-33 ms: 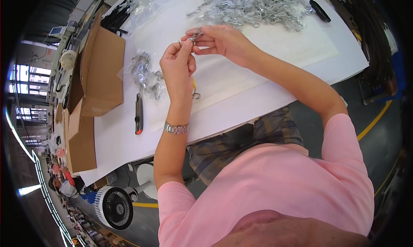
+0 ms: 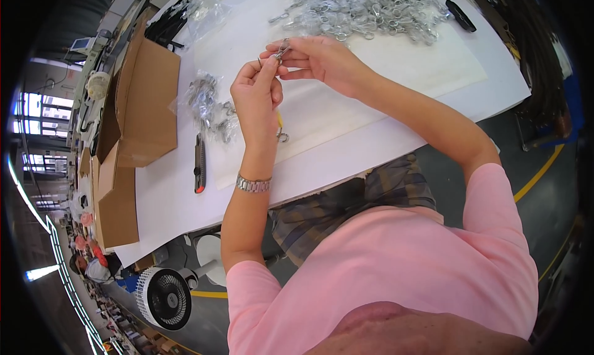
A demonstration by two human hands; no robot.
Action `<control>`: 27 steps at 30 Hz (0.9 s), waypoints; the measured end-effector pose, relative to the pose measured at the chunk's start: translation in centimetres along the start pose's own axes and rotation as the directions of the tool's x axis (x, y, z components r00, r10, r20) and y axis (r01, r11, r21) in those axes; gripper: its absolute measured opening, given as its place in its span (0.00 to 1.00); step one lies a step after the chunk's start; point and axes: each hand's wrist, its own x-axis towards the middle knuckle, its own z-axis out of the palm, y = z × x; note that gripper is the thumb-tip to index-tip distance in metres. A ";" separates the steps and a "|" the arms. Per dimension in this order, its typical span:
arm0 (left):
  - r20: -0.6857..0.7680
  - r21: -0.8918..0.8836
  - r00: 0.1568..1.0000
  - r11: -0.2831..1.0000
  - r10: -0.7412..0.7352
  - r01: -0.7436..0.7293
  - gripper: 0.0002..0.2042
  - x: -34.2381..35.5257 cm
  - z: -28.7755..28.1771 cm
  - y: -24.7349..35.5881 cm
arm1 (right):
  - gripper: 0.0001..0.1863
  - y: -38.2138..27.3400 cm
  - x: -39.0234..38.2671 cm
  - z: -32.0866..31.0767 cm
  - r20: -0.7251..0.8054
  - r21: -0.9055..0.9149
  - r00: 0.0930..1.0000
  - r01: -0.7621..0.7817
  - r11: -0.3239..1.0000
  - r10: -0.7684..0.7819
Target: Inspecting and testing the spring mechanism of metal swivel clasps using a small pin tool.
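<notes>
A small silver metal piece (image 2: 282,49), which looks like a ring with a clasp, is pinched in my left hand (image 2: 253,89) above the white worktop. My right hand (image 2: 322,64) grips the same piece from the right, fingers loosely bent around it. Below my hands a tool with yellow on it and a metal loop (image 2: 282,136) is partly hidden by my left hand. To the left lie bagged metal pieces (image 2: 204,101) and a black box cutter (image 2: 199,163) with a red end. A large heap of bagged silver ring pieces (image 2: 365,11) covers the back of the worktop.
An open cardboard box (image 2: 148,107) stands at the worktop (image 2: 167,203)'s left. A dark object (image 2: 461,16) lies back right, black items (image 2: 167,24) back left. A fan (image 2: 167,296) stands below left; a person (image 2: 99,268) is farther off.
</notes>
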 end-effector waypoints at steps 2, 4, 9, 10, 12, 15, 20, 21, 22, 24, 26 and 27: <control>-0.001 -0.007 1.000 1.000 0.000 0.000 0.08 -0.1 0.3 0.1 | 0.26 0.1 -0.1 0.0 0.015 0.017 1.000 -0.008 1.000 0.008; 0.009 0.085 1.000 0.996 0.027 -0.028 0.08 -0.3 0.6 0.3 | 0.26 -0.1 -0.2 0.2 0.035 0.007 0.999 0.013 1.000 -0.014; -0.004 0.083 0.998 0.995 0.064 -0.064 0.08 -0.2 0.3 0.4 | 0.27 -0.9 -0.4 0.8 -0.015 0.021 1.000 -0.003 1.000 0.003; -0.001 0.059 0.998 0.997 0.059 -0.058 0.08 -0.2 0.2 0.4 | 0.27 -0.9 -0.3 0.7 -0.008 0.026 1.000 -0.011 1.000 0.011; -0.012 0.054 0.998 0.996 0.066 -0.066 0.08 -0.1 0.2 0.4 | 0.27 -0.9 -0.2 0.8 -0.039 0.025 0.999 -0.016 1.000 0.017; -0.028 0.063 0.996 0.994 0.091 -0.089 0.08 -0.3 0.5 0.6 | 0.25 -0.7 -0.2 0.2 -0.079 0.008 0.997 -0.013 1.000 0.014; -0.019 0.049 0.994 0.993 0.110 -0.109 0.07 -0.3 0.5 0.6 | 0.23 -0.6 -0.1 0.2 -0.080 -0.085 0.997 -0.023 0.996 0.016; 0.019 0.075 0.994 0.992 0.104 -0.105 0.07 -0.3 0.5 0.7 | 0.23 -0.6 -0.1 0.2 -0.028 -0.099 1.000 -0.009 0.995 0.006; 0.055 0.103 0.994 0.990 0.096 -0.102 0.07 -0.3 0.5 0.7 | 0.23 -0.6 -0.1 0.2 0.024 -0.113 1.000 0.006 0.994 -0.003; 0.054 0.087 0.993 0.990 0.103 -0.107 0.08 -0.4 0.8 0.7 | 0.23 -0.3 -0.2 0.5 0.059 -0.098 0.998 0.021 0.995 -0.016; 0.053 0.072 0.993 0.991 0.110 -0.114 0.08 -0.2 0.7 0.7 | 0.23 -0.1 -0.2 0.5 0.094 -0.082 0.995 0.036 0.996 -0.028; 0.080 0.121 0.994 0.990 0.069 -0.078 0.09 -0.1 0.5 0.8 | 0.23 0.0 -0.3 0.4 0.098 -0.113 0.995 0.034 0.993 -0.023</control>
